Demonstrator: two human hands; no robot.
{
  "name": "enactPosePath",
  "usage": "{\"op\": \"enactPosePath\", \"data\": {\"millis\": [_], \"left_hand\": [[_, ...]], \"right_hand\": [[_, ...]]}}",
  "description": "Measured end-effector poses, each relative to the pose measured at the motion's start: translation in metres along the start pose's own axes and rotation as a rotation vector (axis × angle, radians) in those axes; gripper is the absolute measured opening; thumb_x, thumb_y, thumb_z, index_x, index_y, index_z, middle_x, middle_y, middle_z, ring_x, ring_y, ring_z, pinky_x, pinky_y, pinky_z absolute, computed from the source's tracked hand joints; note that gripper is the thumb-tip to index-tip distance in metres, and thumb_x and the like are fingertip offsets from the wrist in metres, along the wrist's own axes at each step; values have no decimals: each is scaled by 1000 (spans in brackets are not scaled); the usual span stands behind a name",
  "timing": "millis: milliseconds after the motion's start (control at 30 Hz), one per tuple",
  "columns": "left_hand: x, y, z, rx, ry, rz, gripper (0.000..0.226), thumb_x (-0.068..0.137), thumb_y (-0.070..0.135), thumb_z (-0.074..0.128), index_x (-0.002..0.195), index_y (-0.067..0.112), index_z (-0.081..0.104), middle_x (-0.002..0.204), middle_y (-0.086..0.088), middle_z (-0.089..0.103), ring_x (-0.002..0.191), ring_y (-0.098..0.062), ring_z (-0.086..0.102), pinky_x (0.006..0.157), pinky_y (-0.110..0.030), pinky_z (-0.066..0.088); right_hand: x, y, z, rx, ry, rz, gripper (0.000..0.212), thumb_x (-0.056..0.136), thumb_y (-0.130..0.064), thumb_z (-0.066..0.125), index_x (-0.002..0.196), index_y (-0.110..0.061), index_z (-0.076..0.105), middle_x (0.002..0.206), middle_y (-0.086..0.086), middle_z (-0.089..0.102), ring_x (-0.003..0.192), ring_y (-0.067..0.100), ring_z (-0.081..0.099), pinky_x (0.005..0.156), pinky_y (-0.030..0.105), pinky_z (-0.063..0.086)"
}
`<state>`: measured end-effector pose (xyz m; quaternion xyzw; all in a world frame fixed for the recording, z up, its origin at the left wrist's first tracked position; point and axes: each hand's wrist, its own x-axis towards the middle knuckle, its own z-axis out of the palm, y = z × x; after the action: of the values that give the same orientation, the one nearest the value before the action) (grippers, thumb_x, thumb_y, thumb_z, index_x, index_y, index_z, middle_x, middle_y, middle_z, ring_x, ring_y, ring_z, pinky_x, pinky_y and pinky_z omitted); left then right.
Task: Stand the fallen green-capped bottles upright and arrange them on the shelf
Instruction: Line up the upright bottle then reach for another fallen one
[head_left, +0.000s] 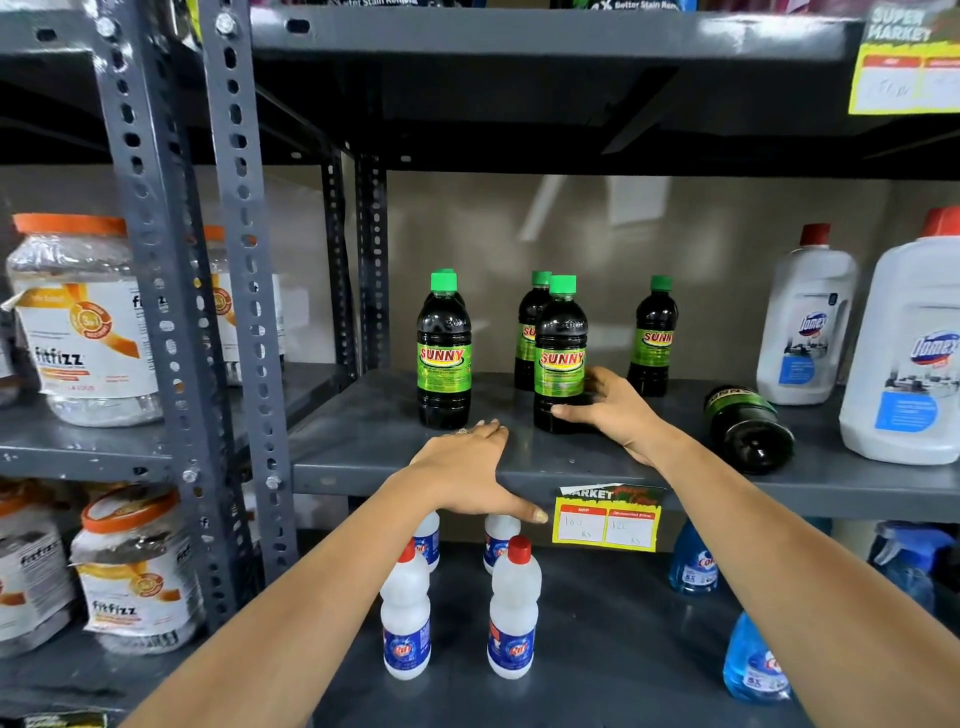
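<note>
Several dark green-capped bottles with green "SUNNY" labels stand upright on the grey middle shelf (363, 441). One stands front left (444, 353), with another hidden close behind it. One stands front centre (560, 358), one behind it (530, 322), one at the back right (655, 338). A last bottle (748, 426) lies on its side to the right, base toward me. My right hand (613, 410) is wrapped around the lower part of the front centre bottle. My left hand (467, 473) rests flat on the shelf's front edge, fingers spread, holding nothing.
Two big white red-capped jugs (805, 322) (904, 353) stand at the shelf's right end. A yellow price tag (605, 519) hangs from the front edge. Below are white red-capped bottles (511, 608) and blue bottles (753, 660). Steel uprights (244, 291) and orange-lidded jars (83, 322) are at left.
</note>
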<state>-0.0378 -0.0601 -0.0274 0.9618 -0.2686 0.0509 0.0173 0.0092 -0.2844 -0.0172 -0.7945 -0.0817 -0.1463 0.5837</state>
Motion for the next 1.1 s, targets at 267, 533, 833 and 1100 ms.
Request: {"op": "enactPosePath", "data": {"millis": [267,533,833,1100], "left_hand": [[-5,-1,-3,-9,-25,20,132,60,86,61,157,15,7,165,1,2,151,-17,5,117,-39,20],[-7,1,-5,-70,-49,-8,128,61,90,54,157,18,11,165,4,5,151,-15,5,118,-41,17],[-5,12,-14,-329,-102,-30,124,58,99,29,155,23,25,164,6,16,149,-15,15,118,-41,17],[27,72,-7,-236,-191,122,131,56,101,28,158,21,10,165,5,0,151,-18,3,121,-43,11]], "right_hand": [[-4,-1,2,-66,35,-22,68,71,-11,84,130,-9,51,117,3,62,109,18,59,94,28,43],[-7,-3,4,-215,33,-34,68,72,-27,85,128,-14,48,118,-1,58,109,15,54,96,31,44],[-16,-22,-17,-358,346,-307,51,87,-48,64,121,-11,60,117,3,62,108,19,59,94,33,48],[-25,-41,-138,-1063,544,227,56,74,-34,72,118,0,60,127,23,55,120,42,50,91,46,48]]}}
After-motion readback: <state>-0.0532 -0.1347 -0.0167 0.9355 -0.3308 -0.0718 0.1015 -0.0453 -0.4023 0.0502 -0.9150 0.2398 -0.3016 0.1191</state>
